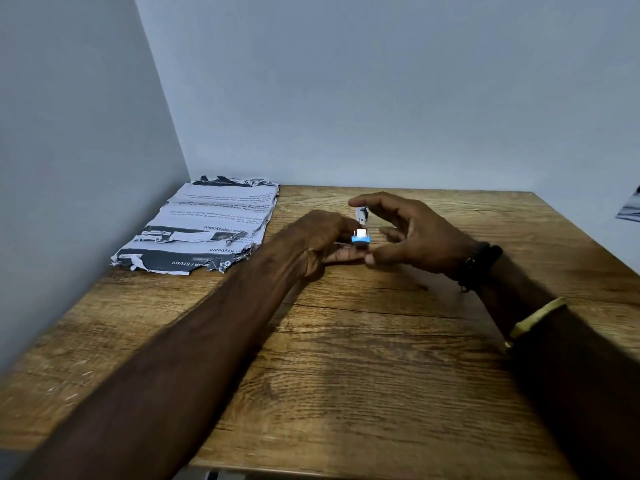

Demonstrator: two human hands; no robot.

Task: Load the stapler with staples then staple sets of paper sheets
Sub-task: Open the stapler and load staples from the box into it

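Left fingers (pixel 346 255): curled round the lower part of the stapler, gripping it from the left and from beneath.
Right fingers (pixel 367 199): spread and bent; the index arches over the top of the stapler and the thumb comes in below. I cannot tell if they touch it.
Stapler (pixel 361 237): small, blue and silver, between the two hands and just above the table. Its blue end faces the viewer and its silver upper part stands raised.
Left hand (pixel 320 242): back turned up, reaching in from the lower left.
Right hand (pixel 422 233): palm facing left, cupped toward the stapler.
Right wrist: a black band (pixel 479 263), with a gold bangle (pixel 535 317) farther up the arm.
Papers (pixel 204 225): a flat stack of printed sheets with torn edges in the back left corner of the table, near the left hand but not touching it.
Table (pixel 346 375): wood grain, set against a pale wall (pixel 381 81).
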